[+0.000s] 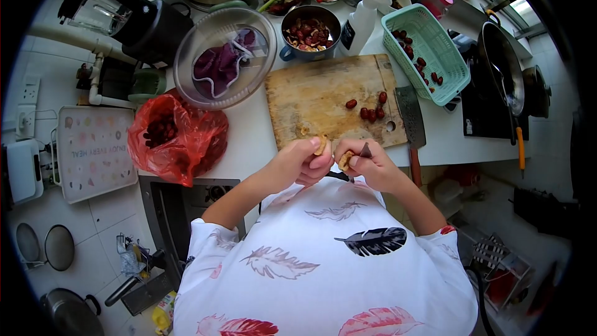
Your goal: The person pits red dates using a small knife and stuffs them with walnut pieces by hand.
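Observation:
My left hand point(311, 163) is closed, pinching a torn piece of red date point(321, 145) with its pale tan flesh showing. Close beside it, my right hand point(373, 168) is closed on another opened piece of date point(346, 161). A slim dark pointed thing point(365, 150) sticks up between the right fingers; its kind is unclear. Both hands are just over the near edge of a wooden cutting board point(311, 96). Several whole red dates point(372, 114) lie on the board's right part, with a small tan scrap point(305, 130) near the left hand.
A cleaver point(410, 118) lies along the board's right edge. Behind stand a pot of opened dates point(311, 32), a spray bottle point(359, 28) and a green basket point(457, 78) with dates. To the left are a red bag point(208, 143) of dates and a clear basin point(181, 71) holding purple cloth.

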Demonstrator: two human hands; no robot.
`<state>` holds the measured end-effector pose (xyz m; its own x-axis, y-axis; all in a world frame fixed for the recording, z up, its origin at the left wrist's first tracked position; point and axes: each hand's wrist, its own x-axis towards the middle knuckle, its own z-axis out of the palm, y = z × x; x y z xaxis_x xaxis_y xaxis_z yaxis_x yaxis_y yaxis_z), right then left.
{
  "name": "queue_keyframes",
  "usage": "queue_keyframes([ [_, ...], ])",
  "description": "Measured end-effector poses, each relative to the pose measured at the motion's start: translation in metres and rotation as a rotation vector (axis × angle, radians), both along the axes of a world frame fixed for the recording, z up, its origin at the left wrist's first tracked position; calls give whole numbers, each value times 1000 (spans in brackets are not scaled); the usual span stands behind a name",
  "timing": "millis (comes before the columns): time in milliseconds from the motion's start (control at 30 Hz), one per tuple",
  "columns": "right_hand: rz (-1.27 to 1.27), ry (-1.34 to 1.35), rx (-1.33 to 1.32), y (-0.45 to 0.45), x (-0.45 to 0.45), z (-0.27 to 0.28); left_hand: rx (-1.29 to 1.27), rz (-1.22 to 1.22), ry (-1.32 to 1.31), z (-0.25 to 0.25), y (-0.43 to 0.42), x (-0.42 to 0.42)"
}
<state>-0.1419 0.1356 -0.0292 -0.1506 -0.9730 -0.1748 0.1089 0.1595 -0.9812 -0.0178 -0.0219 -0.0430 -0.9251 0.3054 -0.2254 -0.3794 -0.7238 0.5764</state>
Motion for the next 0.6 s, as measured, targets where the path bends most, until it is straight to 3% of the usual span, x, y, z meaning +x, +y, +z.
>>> queue_keyframes([
  [33, -40, -183, -66, 0, 1, -3, -4, 1, 2, 2, -2, -3],
  [100, -69, -157, -32, -2, 0, -7, -345, 172, -62, 9, -6, -16],
  [133, -139, -154, -17, -3, -1, -7, -667, 226, 22, 7, -13, -25],
  [200, -238, -99, 21, -5, -6, -10, -1040, 315, 96, -12, -34, -51],
  [267, -307, -129, 27, -11, -6, -11, -1213, 341, 40, -24, -61, -80],
  [400, -332, -113, 32, -16, -13, -19, -1131, 611, 38, -39, -74, -123],
  [500, -322, -115, 64, -16, -18, -12, -1495, 570, -35, -49, -71, -123],
  [567, -284, -42, 19, -13, -20, -7, -989, 442, 259, -30, -49, -95],
  [600, -219, -14, 24, -8, -24, -6, -868, 362, 258, -15, -38, -79],
])
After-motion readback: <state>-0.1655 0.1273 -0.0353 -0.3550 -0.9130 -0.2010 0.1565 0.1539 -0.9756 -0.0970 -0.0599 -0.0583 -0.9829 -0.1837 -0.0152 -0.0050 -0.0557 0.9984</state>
